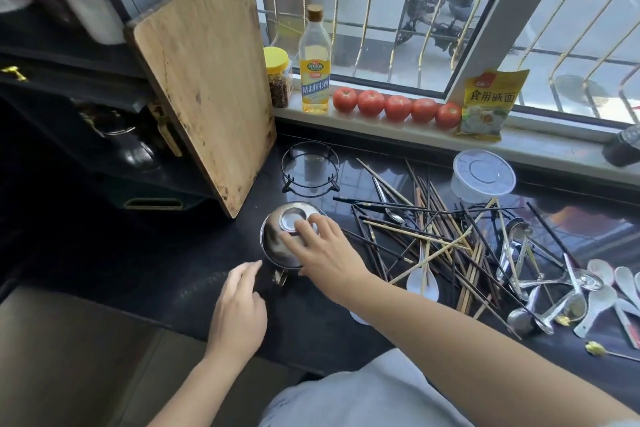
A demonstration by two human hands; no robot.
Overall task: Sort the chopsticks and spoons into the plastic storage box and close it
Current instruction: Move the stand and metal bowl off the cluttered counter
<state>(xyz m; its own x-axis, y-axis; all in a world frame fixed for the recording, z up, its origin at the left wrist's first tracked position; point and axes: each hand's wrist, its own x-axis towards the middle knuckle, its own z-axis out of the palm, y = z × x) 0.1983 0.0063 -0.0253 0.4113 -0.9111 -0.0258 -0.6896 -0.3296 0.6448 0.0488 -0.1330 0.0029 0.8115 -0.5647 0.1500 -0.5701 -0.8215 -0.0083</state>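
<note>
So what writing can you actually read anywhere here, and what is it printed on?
"食用碱面": large dark characters on the yellow packet leaning on the windowsill.
"精制料酒": white characters on the blue band of the bottle of pale yellow liquid.
Small red and green logo above that band: too blurred to read.
Red logo at the packet's top corner: too small to read.
Yellow-lidded jar, clear plastic tub, utensils: no legible text.
</note>
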